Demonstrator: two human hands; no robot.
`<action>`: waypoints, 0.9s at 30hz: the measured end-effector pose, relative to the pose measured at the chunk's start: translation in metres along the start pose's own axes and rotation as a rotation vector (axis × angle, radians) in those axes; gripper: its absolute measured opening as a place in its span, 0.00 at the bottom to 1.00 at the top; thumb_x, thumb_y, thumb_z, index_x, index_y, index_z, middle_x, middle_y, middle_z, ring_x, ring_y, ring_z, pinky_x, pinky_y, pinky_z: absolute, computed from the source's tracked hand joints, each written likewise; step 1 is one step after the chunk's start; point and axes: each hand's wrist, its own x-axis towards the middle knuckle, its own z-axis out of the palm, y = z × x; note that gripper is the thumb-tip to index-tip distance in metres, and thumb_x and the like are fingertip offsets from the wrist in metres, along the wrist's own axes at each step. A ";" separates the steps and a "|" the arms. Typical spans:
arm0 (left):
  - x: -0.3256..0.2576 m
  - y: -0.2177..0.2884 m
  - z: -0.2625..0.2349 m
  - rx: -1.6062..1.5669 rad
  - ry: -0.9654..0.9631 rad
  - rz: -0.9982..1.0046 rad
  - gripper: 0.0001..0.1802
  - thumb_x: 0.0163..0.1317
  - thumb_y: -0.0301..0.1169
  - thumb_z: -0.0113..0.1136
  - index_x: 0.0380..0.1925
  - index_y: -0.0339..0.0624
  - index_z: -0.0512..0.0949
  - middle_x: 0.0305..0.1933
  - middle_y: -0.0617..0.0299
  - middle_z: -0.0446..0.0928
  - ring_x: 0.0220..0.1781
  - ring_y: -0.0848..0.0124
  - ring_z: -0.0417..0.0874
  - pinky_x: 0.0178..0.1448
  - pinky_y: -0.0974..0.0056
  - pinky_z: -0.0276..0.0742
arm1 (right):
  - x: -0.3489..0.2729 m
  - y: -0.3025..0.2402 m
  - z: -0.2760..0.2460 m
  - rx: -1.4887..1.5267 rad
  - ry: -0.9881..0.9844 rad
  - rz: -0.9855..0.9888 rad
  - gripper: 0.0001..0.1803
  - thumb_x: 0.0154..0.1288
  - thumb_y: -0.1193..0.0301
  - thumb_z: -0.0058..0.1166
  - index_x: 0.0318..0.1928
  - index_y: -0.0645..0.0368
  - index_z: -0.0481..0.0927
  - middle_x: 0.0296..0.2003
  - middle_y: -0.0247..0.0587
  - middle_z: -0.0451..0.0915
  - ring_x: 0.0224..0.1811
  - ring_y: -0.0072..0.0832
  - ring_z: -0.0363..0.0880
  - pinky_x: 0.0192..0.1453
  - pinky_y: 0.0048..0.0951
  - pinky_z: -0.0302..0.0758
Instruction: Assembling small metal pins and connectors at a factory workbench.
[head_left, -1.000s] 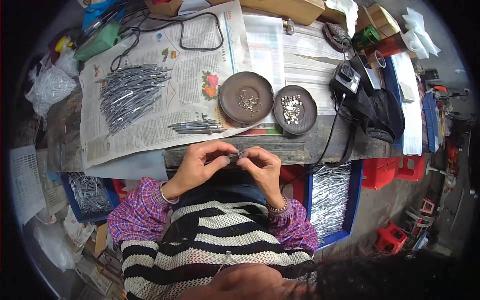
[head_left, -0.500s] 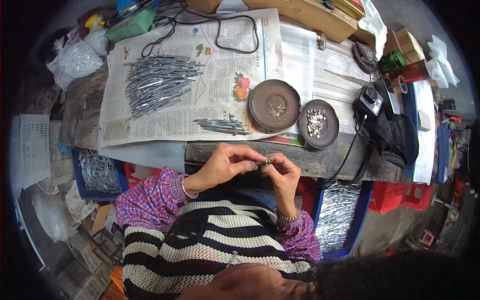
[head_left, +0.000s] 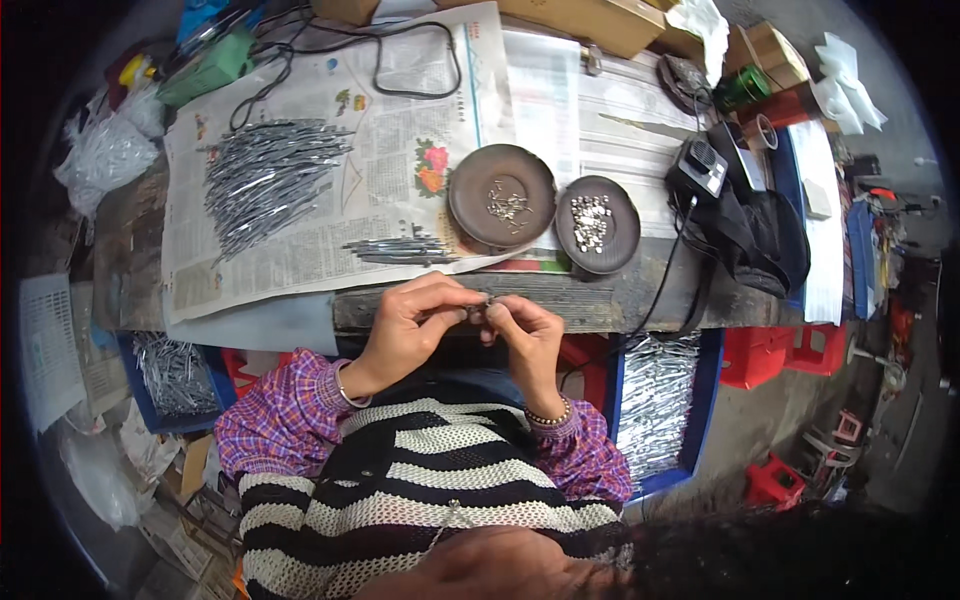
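Together, the left hand [head_left: 415, 325] and right hand [head_left: 525, 335] meet just in front of the workbench edge [head_left: 600, 305], fingertips pinched on a small metal part [head_left: 478, 312] held between them, too tiny to identify. Just beyond the hands, on the newspaper [head_left: 310, 250], lie a small bundle of metal rods [head_left: 400, 250] and a big pile of rods [head_left: 265, 180]. Two brown round dishes, the left dish [head_left: 502, 195] and right dish [head_left: 597, 224], hold small metal pieces.

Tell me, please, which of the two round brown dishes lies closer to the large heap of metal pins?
The larger dish, left of the smaller one; it holds fewer small metal bits.
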 end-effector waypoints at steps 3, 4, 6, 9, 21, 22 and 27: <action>0.000 -0.002 0.000 -0.025 0.006 -0.002 0.13 0.52 0.15 0.56 0.37 0.37 0.81 0.32 0.59 0.78 0.33 0.72 0.78 0.37 0.71 0.73 | 0.000 0.001 0.003 0.012 0.011 -0.009 0.06 0.62 0.77 0.53 0.31 0.68 0.80 0.27 0.38 0.80 0.23 0.18 0.74 0.27 0.18 0.70; 0.000 -0.003 0.000 -0.021 -0.003 -0.006 0.13 0.52 0.15 0.56 0.37 0.37 0.81 0.32 0.59 0.78 0.33 0.72 0.78 0.37 0.71 0.73 | -0.001 0.001 0.003 0.009 0.017 -0.011 0.06 0.62 0.77 0.53 0.31 0.68 0.80 0.27 0.38 0.80 0.23 0.18 0.74 0.27 0.18 0.70; 0.001 -0.003 0.001 -0.016 -0.010 -0.010 0.13 0.52 0.15 0.56 0.37 0.36 0.81 0.32 0.59 0.78 0.33 0.72 0.78 0.37 0.71 0.73 | -0.001 0.000 0.003 -0.450 0.029 -0.354 0.04 0.58 0.80 0.54 0.29 0.68 0.79 0.25 0.37 0.79 0.23 0.18 0.74 0.26 0.18 0.68; 0.002 -0.002 0.002 -0.022 -0.024 -0.006 0.12 0.53 0.16 0.56 0.37 0.36 0.81 0.32 0.60 0.77 0.33 0.73 0.78 0.37 0.72 0.73 | 0.001 0.000 -0.001 -0.585 0.024 -0.462 0.04 0.53 0.81 0.58 0.30 0.70 0.78 0.24 0.39 0.78 0.25 0.19 0.75 0.28 0.20 0.70; 0.002 -0.002 0.003 -0.086 -0.040 -0.152 0.11 0.55 0.16 0.54 0.38 0.33 0.79 0.36 0.58 0.76 0.39 0.73 0.76 0.43 0.71 0.70 | 0.009 -0.001 -0.013 -0.115 0.161 -0.205 0.10 0.53 0.79 0.61 0.37 0.67 0.79 0.30 0.34 0.79 0.28 0.16 0.76 0.30 0.16 0.72; 0.003 -0.001 0.003 -0.030 -0.059 -0.114 0.11 0.54 0.16 0.53 0.38 0.33 0.79 0.36 0.58 0.76 0.39 0.73 0.76 0.43 0.71 0.70 | 0.009 -0.005 -0.012 -0.260 0.106 -0.299 0.10 0.53 0.79 0.61 0.37 0.67 0.79 0.30 0.35 0.79 0.27 0.17 0.76 0.31 0.16 0.72; 0.004 0.001 0.002 0.055 -0.094 -0.041 0.12 0.54 0.15 0.53 0.39 0.33 0.79 0.36 0.58 0.76 0.38 0.72 0.76 0.43 0.71 0.70 | 0.007 -0.002 -0.014 -0.171 0.158 -0.116 0.08 0.54 0.79 0.60 0.37 0.67 0.80 0.28 0.33 0.79 0.25 0.16 0.75 0.30 0.17 0.72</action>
